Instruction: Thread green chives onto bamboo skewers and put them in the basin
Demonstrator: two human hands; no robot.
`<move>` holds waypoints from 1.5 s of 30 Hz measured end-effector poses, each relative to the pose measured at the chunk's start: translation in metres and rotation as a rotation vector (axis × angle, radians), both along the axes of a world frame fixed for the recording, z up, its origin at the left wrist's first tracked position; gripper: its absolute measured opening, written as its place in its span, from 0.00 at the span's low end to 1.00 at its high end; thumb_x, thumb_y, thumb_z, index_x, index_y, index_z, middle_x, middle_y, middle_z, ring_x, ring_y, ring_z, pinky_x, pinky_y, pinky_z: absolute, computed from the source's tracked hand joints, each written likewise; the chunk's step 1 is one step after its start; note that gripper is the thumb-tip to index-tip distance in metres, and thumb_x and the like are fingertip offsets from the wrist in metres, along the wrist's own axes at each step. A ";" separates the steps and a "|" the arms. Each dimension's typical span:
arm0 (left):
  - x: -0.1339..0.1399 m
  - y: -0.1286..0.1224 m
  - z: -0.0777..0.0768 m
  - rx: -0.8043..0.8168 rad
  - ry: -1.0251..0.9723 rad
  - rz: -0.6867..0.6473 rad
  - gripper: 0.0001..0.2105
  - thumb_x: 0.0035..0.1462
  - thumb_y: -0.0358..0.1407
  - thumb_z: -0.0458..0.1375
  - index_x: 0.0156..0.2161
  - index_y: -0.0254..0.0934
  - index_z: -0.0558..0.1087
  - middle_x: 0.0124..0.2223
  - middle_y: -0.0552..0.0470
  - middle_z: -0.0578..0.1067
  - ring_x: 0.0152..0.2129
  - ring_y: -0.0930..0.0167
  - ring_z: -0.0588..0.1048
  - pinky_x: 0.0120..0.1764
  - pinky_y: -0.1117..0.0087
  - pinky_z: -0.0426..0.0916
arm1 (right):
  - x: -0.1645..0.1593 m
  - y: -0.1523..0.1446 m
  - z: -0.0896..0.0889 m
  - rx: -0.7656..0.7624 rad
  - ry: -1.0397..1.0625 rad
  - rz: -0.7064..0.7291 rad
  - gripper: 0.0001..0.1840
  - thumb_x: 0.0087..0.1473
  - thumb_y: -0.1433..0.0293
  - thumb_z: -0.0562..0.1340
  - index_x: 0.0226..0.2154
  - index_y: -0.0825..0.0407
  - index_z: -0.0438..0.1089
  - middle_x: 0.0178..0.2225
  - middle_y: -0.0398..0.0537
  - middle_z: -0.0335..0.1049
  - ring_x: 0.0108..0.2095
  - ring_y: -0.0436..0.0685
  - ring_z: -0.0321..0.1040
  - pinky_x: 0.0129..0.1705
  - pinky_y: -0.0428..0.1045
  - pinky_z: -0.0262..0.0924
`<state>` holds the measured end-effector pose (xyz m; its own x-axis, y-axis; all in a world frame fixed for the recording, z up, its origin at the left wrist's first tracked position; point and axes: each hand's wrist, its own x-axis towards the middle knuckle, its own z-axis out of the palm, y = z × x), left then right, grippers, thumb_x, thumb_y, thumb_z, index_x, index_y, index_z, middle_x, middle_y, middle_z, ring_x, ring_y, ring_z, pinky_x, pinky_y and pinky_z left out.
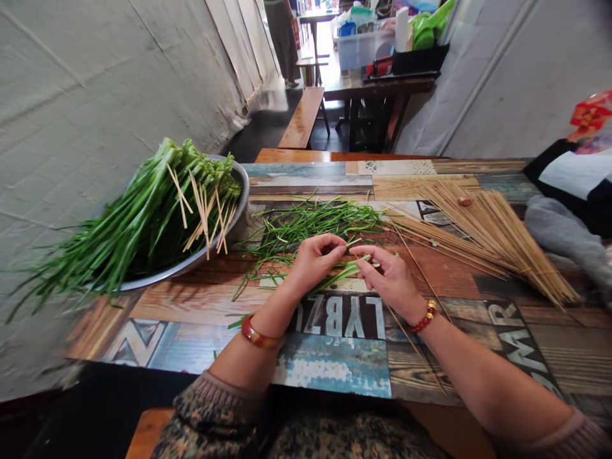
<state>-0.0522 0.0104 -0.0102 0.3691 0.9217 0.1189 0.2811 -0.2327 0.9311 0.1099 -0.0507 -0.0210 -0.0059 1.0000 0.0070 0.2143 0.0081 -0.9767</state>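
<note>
My left hand [316, 260] is closed in a pinch, thumb against forefinger, on the pale end of a garlic chive at the middle of the table. Close beside it, my right hand [388, 280] has its fingers curled round the whitish ends of a few garlic chives [342, 275], whose green leaves trail left beneath my left hand. A thin bamboo skewer [404, 328] slants out below the right hand; whether the fingers grip it I cannot tell. Just beyond both hands lies a loose heap of green chives [320, 220].
At left, a metal basin [243, 191] holds a large pile of chives [143, 204] with several threaded skewers [205, 213] on top. Bundled bamboo skewers [507, 236] lie at right, near a grey plastic bag [564, 233]. Behind are a bench [303, 118] and a plastic bin [366, 50].
</note>
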 end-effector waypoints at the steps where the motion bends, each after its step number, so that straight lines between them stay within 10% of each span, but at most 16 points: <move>1: 0.001 -0.001 0.001 -0.002 0.010 -0.003 0.07 0.53 0.34 0.58 0.31 0.31 0.75 0.27 0.52 0.74 0.24 0.76 0.68 0.27 0.77 0.61 | 0.000 0.000 -0.001 0.004 0.001 0.001 0.17 0.54 0.63 0.59 0.44 0.55 0.71 0.21 0.41 0.68 0.16 0.46 0.61 0.18 0.42 0.56; 45: 0.003 -0.005 0.006 0.142 0.083 -0.025 0.06 0.53 0.33 0.59 0.28 0.33 0.76 0.25 0.53 0.74 0.21 0.77 0.67 0.26 0.76 0.59 | 0.002 0.002 -0.006 0.035 -0.035 -0.019 0.15 0.54 0.64 0.58 0.41 0.54 0.72 0.21 0.41 0.68 0.18 0.48 0.64 0.22 0.44 0.61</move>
